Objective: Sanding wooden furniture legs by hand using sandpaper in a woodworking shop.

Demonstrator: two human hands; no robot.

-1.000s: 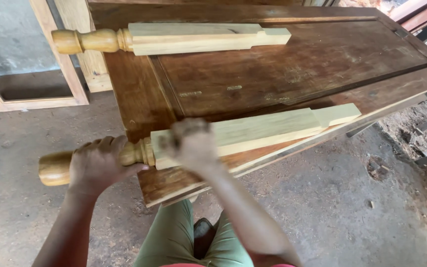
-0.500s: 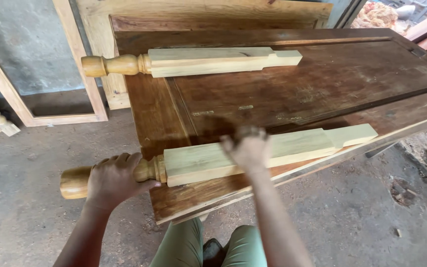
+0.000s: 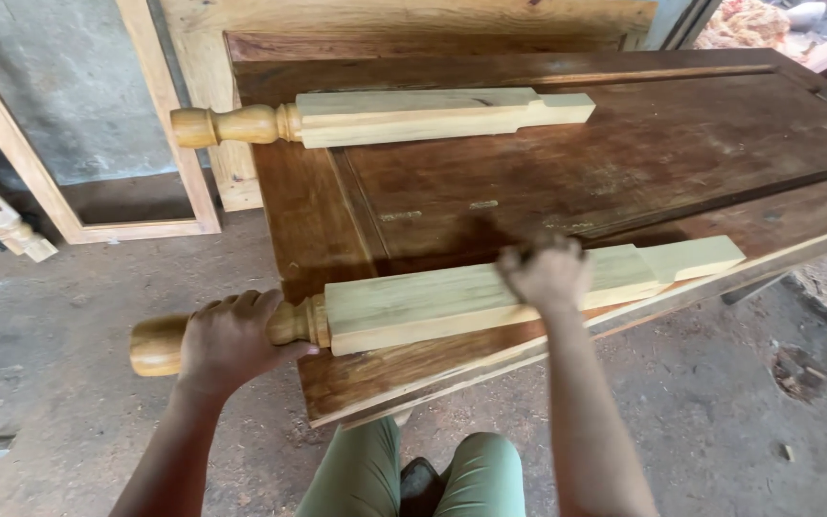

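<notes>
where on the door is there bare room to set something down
The widest bare patch is the door panel between the far leg and near leg, running right. The near edge is crowded: left hand grips the near leg's turned end, right hand presses its square part.

My left hand [image 3: 232, 340] wraps the turned end of the near leg [image 3: 452, 297], which overhangs the dark door panel [image 3: 567, 163] with bare floor [image 3: 69, 383] below it, so there is open room under and around my wrist. My right hand [image 3: 547, 273] presses on the square section. Between this leg and the second leg [image 3: 385, 117] near the far edge, the panel lies bare, a wide lane to sweep across. Past the second leg, pale frames [image 3: 174, 124] lean close against the wall and block reach there. My knees [image 3: 413, 469] crowd the near edge underneath.
</notes>
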